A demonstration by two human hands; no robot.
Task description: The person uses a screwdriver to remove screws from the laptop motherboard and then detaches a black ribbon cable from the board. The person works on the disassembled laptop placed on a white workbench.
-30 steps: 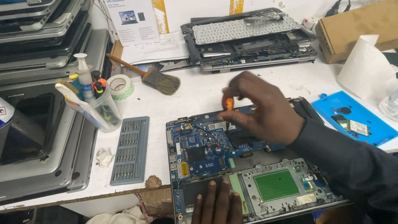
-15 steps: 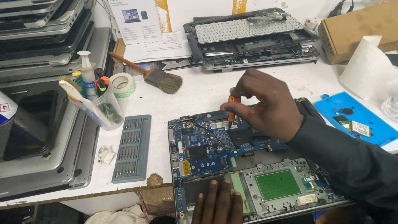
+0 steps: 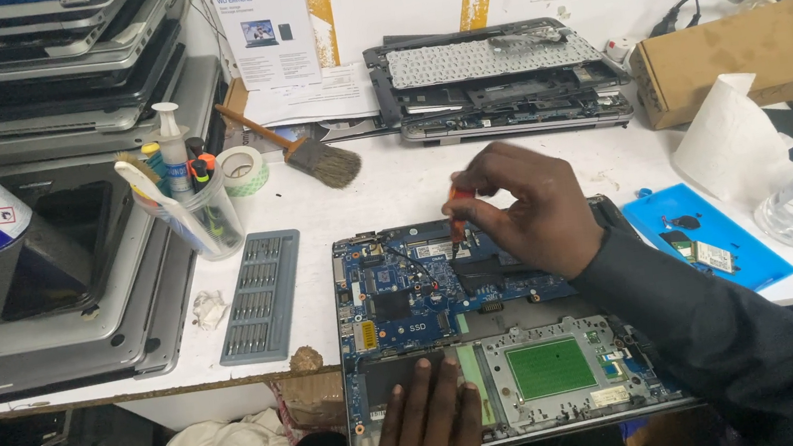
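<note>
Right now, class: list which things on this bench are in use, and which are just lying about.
In use: right hand holding screwdriver; left hand on opened laptop.

Lying about: bit tray, brush, tape roll, tool cup, cardboard box, blue mat, second laptop.

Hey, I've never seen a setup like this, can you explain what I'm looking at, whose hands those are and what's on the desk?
The view comes from a camera on a person's head, looking down at their own bare hands. An opened laptop lies on a white desk, its blue circuit board exposed. The right hand holds a small orange screwdriver upright on the board. The left hand rests flat on the laptop's near edge. Around it: a grey bit tray, a cup of tools, a brush, a blue mat, and stacked laptops at left.
</note>
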